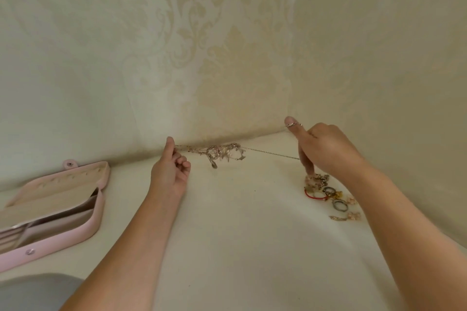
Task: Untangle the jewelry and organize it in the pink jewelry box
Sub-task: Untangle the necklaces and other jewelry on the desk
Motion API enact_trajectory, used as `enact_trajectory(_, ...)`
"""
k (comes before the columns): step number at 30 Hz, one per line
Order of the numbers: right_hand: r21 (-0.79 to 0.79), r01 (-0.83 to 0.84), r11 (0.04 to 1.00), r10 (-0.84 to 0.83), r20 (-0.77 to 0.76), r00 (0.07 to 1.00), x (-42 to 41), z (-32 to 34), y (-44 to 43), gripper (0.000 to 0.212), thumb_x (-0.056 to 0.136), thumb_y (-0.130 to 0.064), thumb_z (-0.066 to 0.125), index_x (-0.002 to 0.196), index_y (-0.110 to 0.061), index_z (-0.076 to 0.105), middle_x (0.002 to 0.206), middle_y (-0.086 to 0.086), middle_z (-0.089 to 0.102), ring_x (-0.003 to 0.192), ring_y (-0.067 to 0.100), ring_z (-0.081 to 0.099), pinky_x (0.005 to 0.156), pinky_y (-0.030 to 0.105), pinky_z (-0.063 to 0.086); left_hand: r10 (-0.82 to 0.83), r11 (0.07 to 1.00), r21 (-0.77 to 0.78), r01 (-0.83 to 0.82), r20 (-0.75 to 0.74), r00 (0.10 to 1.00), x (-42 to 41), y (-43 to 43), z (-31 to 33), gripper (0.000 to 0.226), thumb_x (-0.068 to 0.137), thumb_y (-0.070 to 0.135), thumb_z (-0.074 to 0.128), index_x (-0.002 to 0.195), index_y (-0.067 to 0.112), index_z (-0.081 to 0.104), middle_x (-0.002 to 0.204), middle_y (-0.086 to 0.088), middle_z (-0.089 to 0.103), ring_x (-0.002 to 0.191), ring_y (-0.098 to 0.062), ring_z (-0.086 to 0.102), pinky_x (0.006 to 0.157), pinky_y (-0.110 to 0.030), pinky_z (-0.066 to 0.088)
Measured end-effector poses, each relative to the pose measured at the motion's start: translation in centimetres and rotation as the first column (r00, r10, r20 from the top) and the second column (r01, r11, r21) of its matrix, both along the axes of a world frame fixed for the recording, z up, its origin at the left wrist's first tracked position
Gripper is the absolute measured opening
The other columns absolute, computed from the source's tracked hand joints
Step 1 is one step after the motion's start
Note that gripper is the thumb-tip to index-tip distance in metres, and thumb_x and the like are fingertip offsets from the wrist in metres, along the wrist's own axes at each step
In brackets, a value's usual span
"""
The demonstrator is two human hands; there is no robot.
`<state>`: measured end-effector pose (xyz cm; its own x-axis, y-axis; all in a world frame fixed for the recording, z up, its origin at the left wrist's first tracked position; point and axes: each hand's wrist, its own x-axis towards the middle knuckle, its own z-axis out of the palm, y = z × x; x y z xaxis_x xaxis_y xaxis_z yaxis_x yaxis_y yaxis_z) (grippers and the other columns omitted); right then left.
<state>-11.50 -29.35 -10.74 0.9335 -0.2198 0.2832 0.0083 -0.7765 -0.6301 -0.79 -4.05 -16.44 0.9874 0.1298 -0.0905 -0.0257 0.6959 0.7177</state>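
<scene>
head view: my left hand (171, 171) pinches one end of the chain tangle (222, 153), right hand (326, 151) seemingly the other, strand taut above the table (240, 222). i judge it light, limp, snag-prone; grip beside the knot.

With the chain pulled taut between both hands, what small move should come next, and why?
Probably ease the right hand inward to slacken the thin silver chain. The knotted clump of gold and silver necklaces hangs mid-span near the left hand; pulling tighter would likely lock it.
</scene>
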Motion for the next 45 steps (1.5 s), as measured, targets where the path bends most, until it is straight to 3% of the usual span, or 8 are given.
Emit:
enact_trajectory(8, -0.272, -0.056, 0.961, 0.065, 0.027, 0.997, 0.2, -0.7, 2.3, 0.076, 0.091, -0.064, 0.024, 0.079, 0.0, 0.063, 0.067, 0.006, 0.06, 0.073, 0.028, 0.056, 0.067, 0.031, 0.041, -0.081, 0.983, -0.161, 0.091, 0.065, 0.995, 0.0, 0.5, 0.6, 0.036, 0.097, 0.031, 0.05, 0.066, 0.017, 0.042, 0.052, 0.005, 0.042, 0.046, -0.008, 0.043, 0.047, -0.018, 0.046)
enact_trajectory(11, -0.324, -0.085, 0.942, 0.065, -0.072, 0.995, 0.0, -0.9, 2.6, 0.073, 0.082, -0.072, 0.037, 0.123, -0.015, 0.058, 0.124, 0.004, 0.059, 0.11, 0.02, 0.056, 0.088, 0.03, 0.041, -0.19, 0.98, 0.074, 0.186, 0.054, 0.98, -0.7, 0.3, 1.2, 0.042, 0.095, 0.033, 0.051, 0.059, 0.021, 0.034, 0.046, 0.007, 0.029, 0.037, -0.007, 0.03, 0.036, -0.016, 0.032)
enact_trajectory(14, -0.377, -0.162, 0.912, 0.057, -0.272, 0.96, -1.2, -0.4, 2.2, 0.093, 0.072, -0.067, 0.062, 0.147, -0.023, 0.028, 0.158, 0.002, 0.014, 0.136, 0.022, 0.035, 0.102, 0.032, 0.033, -0.307, 0.824, 0.503, 0.26, 0.01, 0.952, -1.5, -0.1, 1.3, 0.046, 0.093, 0.036, 0.055, 0.055, 0.021, 0.032, 0.047, 0.006, 0.028, 0.039, -0.01, 0.029, 0.038, -0.019, 0.031)
enact_trajectory(18, -0.423, -0.172, 0.89, -0.058, -0.478, 0.876, -2.3, 0.2, 1.7, 0.093, 0.068, -0.058, 0.073, 0.144, -0.023, 0.032, 0.152, 0.005, 0.029, 0.135, 0.022, 0.036, 0.102, 0.033, 0.034, -0.43, 0.47, 0.82, 0.327, -0.111, 0.896, -2.8, -1.3, 0.5, 0.047, 0.091, 0.032, 0.06, 0.053, 0.016, 0.039, 0.047, 0.001, 0.037, 0.04, -0.016, 0.036, 0.042, -0.023, 0.036)
enact_trajectory(22, -0.5, -0.122, 0.857, -0.123, -0.43, 0.894, -2.1, 0.6, 1.7, 0.047, 0.084, -0.055, 0.057, 0.068, -0.012, 0.055, 0.07, 0.001, 0.057, 0.067, 0.017, 0.054, 0.067, 0.03, 0.043, -0.4, 0.333, 0.925, 0.182, -0.036, 0.916, -2.6, -1.4, 0.2, 0.041, 0.088, 0.031, 0.065, 0.055, 0.013, 0.049, 0.053, -0.004, 0.046, 0.041, -0.015, 0.039, 0.043, -0.019, 0.032)
enact_trajectory(26, -0.492, -0.048, 0.869, -0.096, -0.263, 0.96, -1.1, 0.3, 2.6, 0.024, 0.085, -0.037, 0.064, 0.082, -0.013, 0.064, 0.078, 0.003, 0.06, 0.076, 0.023, 0.059, 0.068, 0.027, 0.045, -0.456, 0.24, 0.97, 0.026, 0.089, 0.886, -2.7, -2.3, -0.6, 0.014, 0.079, 0.025, 0.075, 0.07, 0.017, 0.068, 0.062, 0.005, 0.058, 0.05, -0.002, 0.046, 0.052, -0.011, 0.036)
enact_trajectory(37, 0.046, -0.265, 0.963, 0.265, -0.337, 0.904, 1.9, -4.2, 4.6, 0.015, 0.077, -0.025, 0.076, 0.085, -0.014, 0.07, 0.073, -0.007, 0.057, 0.068, 0.005, 0.051, 0.057, 0.016, 0.037, -0.627, 0.114, 0.988, 0.102, -0.008, 0.779, -3.7, -3.7, -1.0, 0.016, 0.076, 0.024, 0.078, 0.091, 0.026, 0.075, 0.099, 0.009, 0.07, 0.091, -0.002, 0.065, 0.085, -0.018, 0.05)
enact_trajectory(45, 0.607, -0.264, 0.75, 0.428, -0.14, 0.893, 2.0, -3.7, 4.4, 0.008, 0.085, -0.004, 0.062, 0.081, -0.01, 0.065, 0.077, 0.006, 0.064, 0.068, 0.011, 0.058, 0.067, 0.018, 0.046, -0.619, 0.32, 0.909, 0.267, -0.013, 0.785, -3.8, -3.5, -0.6, 0.006, 0.079, 0.014, 0.074, 0.081, 0.011, 0.07, 0.076, -0.003, 0.069, 0.07, -0.012, 0.061, 0.074, -0.027, 0.048)
